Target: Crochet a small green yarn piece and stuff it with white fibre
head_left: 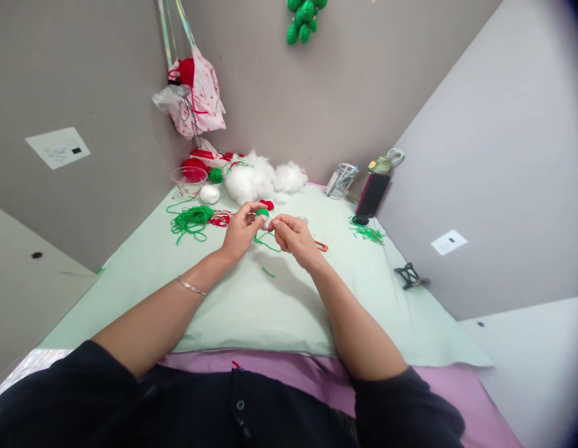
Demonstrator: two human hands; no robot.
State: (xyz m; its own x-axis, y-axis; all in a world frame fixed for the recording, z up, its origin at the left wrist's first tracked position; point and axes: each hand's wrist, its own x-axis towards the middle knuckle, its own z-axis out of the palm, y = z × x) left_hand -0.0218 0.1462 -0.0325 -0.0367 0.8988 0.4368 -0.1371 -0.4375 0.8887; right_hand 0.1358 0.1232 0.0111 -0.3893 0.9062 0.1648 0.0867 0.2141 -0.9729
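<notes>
Between my hands is a small green and white piece (262,213), green on top with white below. My left hand (243,229) has its fingers wrapped round it from the left. My right hand (292,235) is closed on a thin tool (270,216), whose tip points at the piece; the grip hides most of it. Green yarn (269,245) trails on the cloth under my hands, and a short green strand (269,272) lies nearer me. A red piece (267,204) sits just behind my fingers.
White stuffing (251,179) is heaped at the back. Green yarn (190,221) and a clear bowl (189,180) are at left. A pen holder (341,181), a phone (372,194), green clippings (367,233) and a black clip (410,275) are at right. An orange-red item (321,246) lies beside my right hand.
</notes>
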